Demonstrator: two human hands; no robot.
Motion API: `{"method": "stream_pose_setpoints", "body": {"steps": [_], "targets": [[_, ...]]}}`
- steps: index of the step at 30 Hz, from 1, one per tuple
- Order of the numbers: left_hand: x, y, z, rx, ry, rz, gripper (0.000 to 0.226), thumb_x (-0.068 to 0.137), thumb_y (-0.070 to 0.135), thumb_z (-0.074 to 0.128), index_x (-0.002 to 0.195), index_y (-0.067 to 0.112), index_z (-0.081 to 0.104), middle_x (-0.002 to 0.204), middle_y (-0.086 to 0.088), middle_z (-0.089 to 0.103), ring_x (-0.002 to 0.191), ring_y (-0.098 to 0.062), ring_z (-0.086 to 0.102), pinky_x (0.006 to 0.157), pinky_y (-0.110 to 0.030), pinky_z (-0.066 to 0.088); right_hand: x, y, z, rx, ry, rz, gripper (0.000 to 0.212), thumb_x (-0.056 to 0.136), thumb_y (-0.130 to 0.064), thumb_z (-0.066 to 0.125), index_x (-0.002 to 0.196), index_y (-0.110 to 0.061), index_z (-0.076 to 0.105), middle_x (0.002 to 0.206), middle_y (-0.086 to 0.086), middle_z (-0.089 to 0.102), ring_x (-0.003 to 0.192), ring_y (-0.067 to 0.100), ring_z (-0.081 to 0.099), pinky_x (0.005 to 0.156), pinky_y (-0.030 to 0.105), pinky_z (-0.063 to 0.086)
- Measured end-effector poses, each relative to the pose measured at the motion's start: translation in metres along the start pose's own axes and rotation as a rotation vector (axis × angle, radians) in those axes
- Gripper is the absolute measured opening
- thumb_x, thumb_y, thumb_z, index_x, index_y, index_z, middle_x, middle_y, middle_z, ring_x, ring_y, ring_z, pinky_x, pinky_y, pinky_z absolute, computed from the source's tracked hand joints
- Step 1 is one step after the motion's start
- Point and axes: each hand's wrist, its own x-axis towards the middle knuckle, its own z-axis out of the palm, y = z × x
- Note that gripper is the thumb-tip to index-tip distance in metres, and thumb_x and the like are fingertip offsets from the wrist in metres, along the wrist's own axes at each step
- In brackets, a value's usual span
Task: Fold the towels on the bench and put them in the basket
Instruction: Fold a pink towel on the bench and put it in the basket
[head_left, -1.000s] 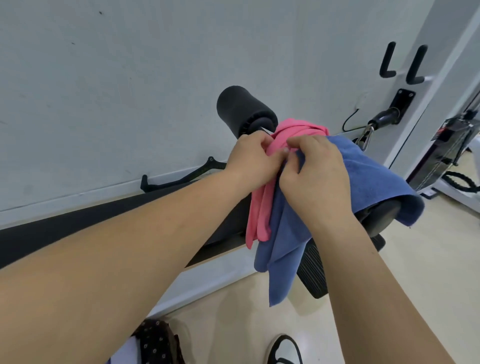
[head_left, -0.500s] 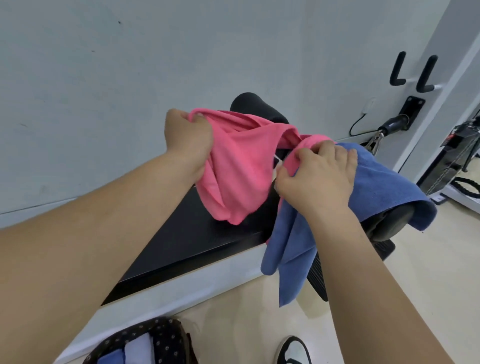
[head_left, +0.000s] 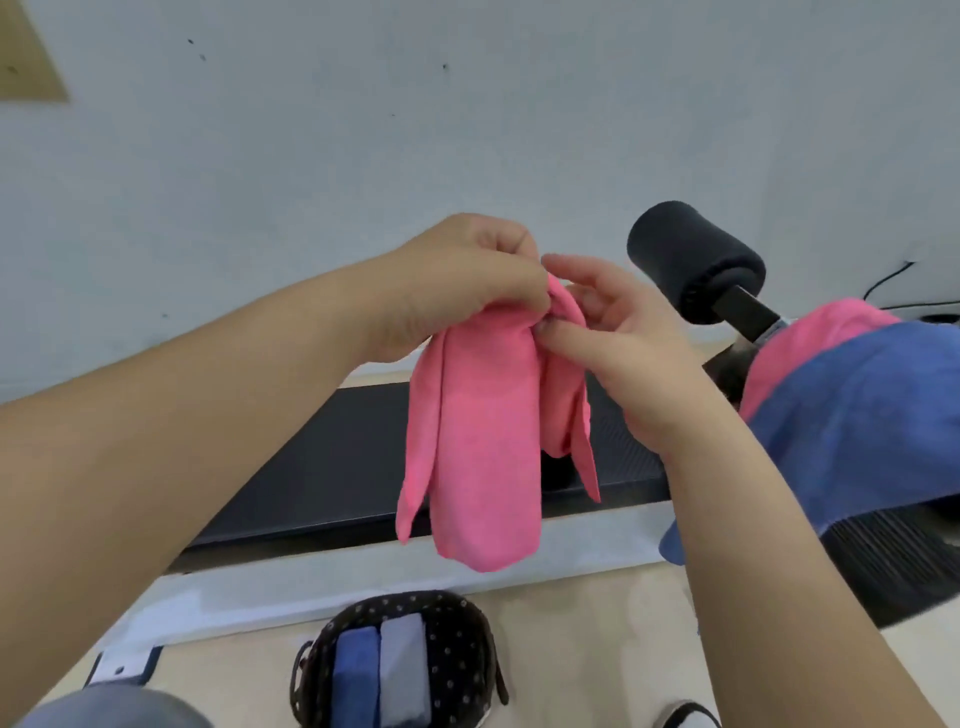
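The basket (head_left: 460, 660), dark with pale dots, stands on the floor at bottom centre. In it a folded blue towel (head_left: 356, 675) and a folded grey towel (head_left: 405, 667) stand on edge, touching side by side, blue on the left.

Above the basket, in mid-frame, a pink towel (head_left: 483, 441) hangs in a narrow doubled strip with loose flaps at both sides. The left hand (head_left: 467, 280) grips its top edge with curled fingers. The right hand (head_left: 618, 338) meets it there and pinches the same edge between thumb and fingertip, its other fingers loosely spread.

Half a second ago the hands were apart. The left held the towel out wide toward the upper left, and the right pinched it low against the heap at the right. Now they have come together and the cloth has dropped from a spread sheet into the strip. The view has also tipped down, bringing most of the basket into sight.

At the right edge a second pink towel (head_left: 810, 343) lies partly under a draped blue towel (head_left: 872, 415), both over the bench's end. The black bench pad (head_left: 322, 467) runs behind the hanging towel, with a black foam roller (head_left: 691, 254) at upper right. A white ledge (head_left: 363, 582) sits below the pad. The floor (head_left: 597, 649) is pale beige and the wall (head_left: 467, 104) grey-white. The toe of a shoe (head_left: 685, 717) shows at the bottom edge.
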Motion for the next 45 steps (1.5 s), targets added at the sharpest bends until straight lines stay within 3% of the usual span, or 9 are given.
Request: {"method": "stream_pose_setpoints", "body": {"steps": [5, 9, 12, 16, 24, 33, 36, 41, 45], "targets": [[-0.029, -0.015, -0.019, -0.197, -0.047, -0.034, 0.028, 0.089, 0.018, 0.067, 0.061, 0.019, 0.061, 0.064, 0.002, 0.060, 0.062, -0.012, 0.057, 0.057, -0.021, 0.047, -0.001, 0.009, 0.025, -0.020, -0.210, 0.180, 0.029, 0.088, -0.022, 0.080, 0.115, -0.013, 0.076, 0.113, 0.008, 0.078, 0.110, 0.024, 0.073, 0.094, 0.038, 0.057], [-0.032, -0.041, -0.023, -0.143, -0.004, -0.150, 0.037, 0.097, 0.035, 0.067, 0.065, 0.022, 0.054, 0.072, -0.004, 0.053, 0.069, -0.018, 0.051, 0.067, -0.028, 0.042, -0.002, 0.020, 0.020, 0.163, -0.337, 0.331, 0.059, 0.074, -0.020, 0.088, 0.121, 0.007, 0.064, 0.109, 0.014, 0.069, 0.101, 0.028, 0.067, 0.091, 0.040, 0.049], [-0.037, -0.055, -0.021, -0.129, -0.044, -0.151, 0.008, 0.094, 0.015, 0.073, 0.090, 0.018, 0.066, 0.078, -0.001, 0.067, 0.071, -0.012, 0.062, 0.066, -0.024, 0.049, -0.006, 0.027, 0.014, 0.284, -0.461, 0.378, 0.040, 0.075, -0.023, 0.087, 0.102, -0.002, 0.066, 0.095, 0.009, 0.067, 0.084, 0.022, 0.064, 0.075, 0.031, 0.051], [-0.038, -0.062, -0.017, -0.107, -0.051, -0.132, 0.025, 0.094, 0.006, 0.069, 0.116, 0.017, 0.068, 0.085, -0.005, 0.065, 0.078, -0.014, 0.063, 0.076, -0.029, 0.049, -0.014, 0.032, 0.026, 0.285, -0.456, 0.414, 0.027, 0.094, -0.015, 0.070, 0.115, -0.001, 0.063, 0.097, 0.011, 0.069, 0.085, 0.020, 0.067, 0.075, 0.030, 0.054], [-0.036, -0.085, -0.013, 0.419, 0.069, 0.070, 0.016, 0.098, 0.022, 0.065, 0.110, 0.031, 0.069, 0.075, 0.005, 0.053, 0.065, -0.006, 0.049, 0.067, -0.029, 0.048, -0.010, 0.039, 0.009, -0.403, -0.277, 0.356, 0.017, 0.084, -0.007, 0.071, 0.074, -0.012, 0.059, 0.071, -0.001, 0.056, 0.070, 0.015, 0.053, 0.068, 0.033, 0.039], [-0.052, -0.112, -0.021, 0.679, -0.186, -0.189, 0.010, 0.083, 0.021, 0.074, 0.091, 0.027, 0.073, 0.083, 0.008, 0.072, 0.078, -0.011, 0.068, 0.069, -0.034, 0.056, -0.008, 0.078, -0.017, -1.130, 0.176, 0.395, 0.019, 0.074, -0.003, 0.049, 0.077, -0.021, 0.053, 0.083, 0.001, 0.058, 0.077, 0.028, 0.054, 0.066, 0.032, 0.039], [-0.058, -0.133, -0.026, 0.802, -0.208, -0.273, 0.004, 0.083, 0.019, 0.068, 0.079, 0.019, 0.068, 0.081, -0.003, 0.070, 0.076, -0.022, 0.065, 0.064, -0.036, 0.052, -0.007, 0.086, -0.021, -1.070, 0.290, 0.352, 0.023, 0.073, 0.002, 0.047, 0.075, -0.019, 0.053, 0.082, 0.003, 0.055, 0.078, 0.029, 0.052, 0.063, 0.031, 0.038], [-0.065, -0.162, -0.058, 0.816, 0.036, -0.360, 0.024, 0.086, 0.032, 0.069, 0.068, 0.016, 0.067, 0.069, -0.004, 0.066, 0.069, -0.023, 0.062, 0.060, -0.032, 0.046, -0.011, 0.093, -0.032, -0.257, 0.646, 0.341, 0.027, 0.067, 0.005, 0.043, 0.062, -0.021, 0.038, 0.066, 0.003, 0.038, 0.065, 0.020, 0.041, 0.054, 0.035, 0.054], [-0.073, -0.193, -0.070, 0.710, 0.314, -0.329, 0.026, 0.087, 0.035, 0.068, 0.066, 0.020, 0.068, 0.069, -0.001, 0.066, 0.072, -0.024, 0.062, 0.064, -0.035, 0.051, -0.018, 0.100, -0.040, -0.480, 0.673, 0.251, 0.014, 0.070, -0.003, 0.051, 0.069, -0.015, 0.045, 0.067, 0.003, 0.042, 0.061, 0.017, 0.036, 0.054, 0.027, 0.030]]}}
